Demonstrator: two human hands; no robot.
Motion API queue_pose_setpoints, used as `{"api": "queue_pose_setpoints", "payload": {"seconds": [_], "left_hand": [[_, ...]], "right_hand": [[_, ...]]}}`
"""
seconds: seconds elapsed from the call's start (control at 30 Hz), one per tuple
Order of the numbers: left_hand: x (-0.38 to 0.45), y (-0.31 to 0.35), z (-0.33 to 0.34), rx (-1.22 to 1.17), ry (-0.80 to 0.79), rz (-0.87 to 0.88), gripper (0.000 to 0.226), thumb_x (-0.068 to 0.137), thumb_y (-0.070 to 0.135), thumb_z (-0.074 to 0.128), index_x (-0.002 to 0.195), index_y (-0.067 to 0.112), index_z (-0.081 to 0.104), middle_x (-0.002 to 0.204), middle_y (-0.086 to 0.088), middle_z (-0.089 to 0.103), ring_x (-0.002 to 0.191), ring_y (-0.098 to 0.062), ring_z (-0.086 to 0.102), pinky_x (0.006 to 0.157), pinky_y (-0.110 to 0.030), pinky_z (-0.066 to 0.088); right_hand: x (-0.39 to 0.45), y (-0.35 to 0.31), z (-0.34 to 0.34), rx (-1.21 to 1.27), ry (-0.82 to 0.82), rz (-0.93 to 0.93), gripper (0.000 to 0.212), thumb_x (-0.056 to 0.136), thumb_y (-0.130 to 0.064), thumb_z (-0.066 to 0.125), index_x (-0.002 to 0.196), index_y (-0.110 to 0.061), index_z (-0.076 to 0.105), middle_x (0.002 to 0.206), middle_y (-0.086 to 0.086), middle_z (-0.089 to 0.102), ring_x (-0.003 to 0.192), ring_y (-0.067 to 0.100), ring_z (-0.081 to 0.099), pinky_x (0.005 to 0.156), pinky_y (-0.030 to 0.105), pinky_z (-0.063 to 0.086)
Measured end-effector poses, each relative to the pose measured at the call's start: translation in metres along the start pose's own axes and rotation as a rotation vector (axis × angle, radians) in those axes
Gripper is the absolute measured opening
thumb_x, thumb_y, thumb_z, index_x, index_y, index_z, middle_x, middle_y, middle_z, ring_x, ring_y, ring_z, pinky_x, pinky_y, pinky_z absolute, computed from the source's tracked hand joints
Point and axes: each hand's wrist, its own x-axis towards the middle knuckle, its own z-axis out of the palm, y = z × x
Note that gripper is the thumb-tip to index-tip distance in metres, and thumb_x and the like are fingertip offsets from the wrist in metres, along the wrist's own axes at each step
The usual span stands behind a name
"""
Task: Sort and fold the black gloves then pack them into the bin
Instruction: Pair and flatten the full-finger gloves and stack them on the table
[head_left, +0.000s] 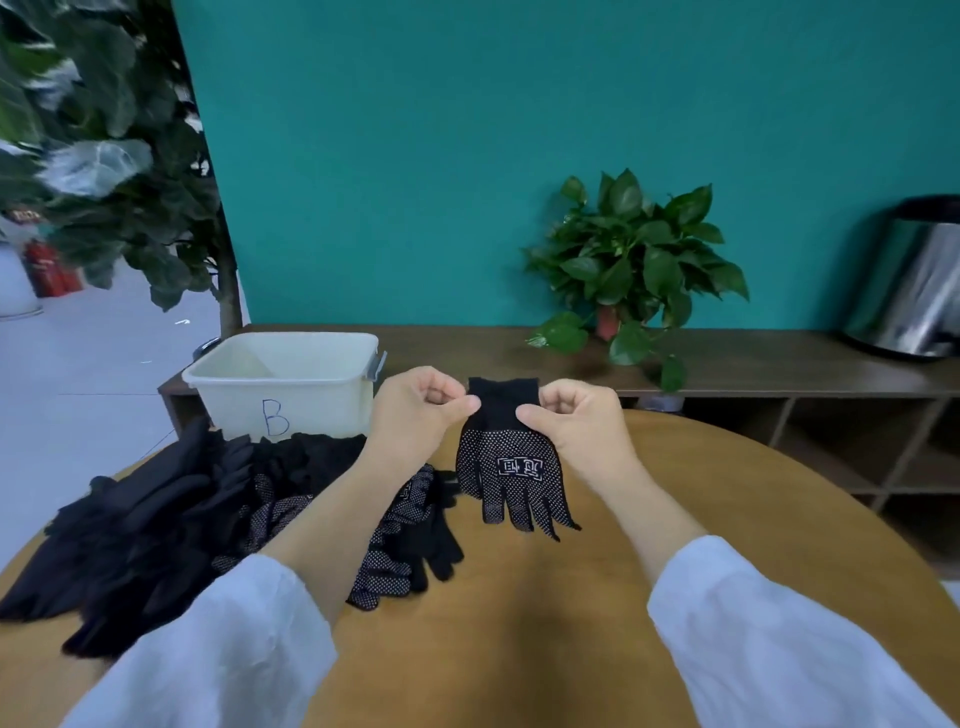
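One dotted glove (506, 467) is being held up at the centre of the frame, cuff uppermost and fingers hanging down just above the desk (675, 519). It is pinched at the cuff from both sides: the left hand (415, 410) is clamped on the left corner, the right hand (576, 421) on the right corner, thumbs and forefingers closed on the fabric, the two hands kept slightly apart so the cuff is stretched flat between them. No fold can be seen in this glove yet.

To the lower left, a loose pile of gloves (208, 519) is spread across the desk, some plain black, some dotted, all unfolded and mixed together as far as can be made out. Above the pile, in the left middle of the frame, the white bin (283, 395), marked with a B, is seen; what shows of its inside holds no gloves, though the bottom is hidden by the near wall.

The task is judged to be at an early stage: sorting, folding and packing are almost wholly left to be done.
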Motion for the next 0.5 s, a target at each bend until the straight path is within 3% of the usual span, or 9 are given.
{"api": "queue_pose_setpoints", "payload": {"seconds": [0.13, 0.23, 0.33, 0.43, 0.5], "left_hand": [[-0.011, -0.002, 0.02, -0.029, -0.08, 0.054, 0.007, 0.081, 0.017, 0.079, 0.082, 0.023, 0.076, 0.081, 0.007, 0.074, 0.078, -0.005, 0.069, 0.079, -0.021, 0.054], [-0.018, 0.0, 0.032, -0.079, -0.126, 0.101, 0.015, 0.09, 0.01, 0.069, 0.102, 0.015, 0.076, 0.09, 0.011, 0.074, 0.086, 0.003, 0.068, 0.079, -0.01, 0.049], [-0.019, 0.004, 0.036, -0.143, -0.159, 0.133, 0.017, 0.095, 0.013, 0.062, 0.104, 0.019, 0.076, 0.096, 0.01, 0.075, 0.093, 0.003, 0.067, 0.078, -0.008, 0.047], [-0.019, 0.007, 0.039, -0.285, -0.214, 0.079, 0.013, 0.09, 0.017, 0.069, 0.101, 0.016, 0.075, 0.095, 0.001, 0.076, 0.093, -0.011, 0.071, 0.079, -0.018, 0.054], [-0.018, 0.008, 0.044, -0.366, -0.224, 0.017, 0.014, 0.089, 0.016, 0.071, 0.101, 0.011, 0.073, 0.093, -0.006, 0.076, 0.089, -0.02, 0.073, 0.076, -0.029, 0.058]], "right_hand": [[-0.005, 0.004, 0.003, -0.079, 0.103, -0.066, 0.027, 0.078, -0.01, 0.077, 0.061, -0.023, 0.06, 0.058, -0.011, 0.056, 0.051, -0.003, 0.046, 0.054, 0.013, 0.039], [-0.01, 0.004, 0.005, -0.056, 0.059, -0.104, 0.017, 0.08, -0.007, 0.074, 0.074, -0.022, 0.071, 0.073, -0.007, 0.07, 0.067, 0.004, 0.062, 0.064, 0.021, 0.052], [-0.009, 0.005, -0.001, -0.033, -0.044, -0.166, 0.028, 0.083, 0.003, 0.065, 0.094, -0.02, 0.075, 0.094, -0.007, 0.07, 0.084, 0.007, 0.066, 0.074, 0.017, 0.052], [-0.006, 0.009, -0.007, -0.053, -0.111, -0.165, 0.033, 0.088, 0.007, 0.058, 0.113, -0.009, 0.07, 0.102, -0.007, 0.064, 0.092, 0.009, 0.063, 0.078, 0.014, 0.049], [-0.003, 0.01, -0.01, -0.051, -0.113, -0.181, 0.029, 0.089, 0.004, 0.061, 0.113, -0.009, 0.07, 0.101, -0.007, 0.064, 0.093, 0.011, 0.064, 0.08, 0.017, 0.051]]}}
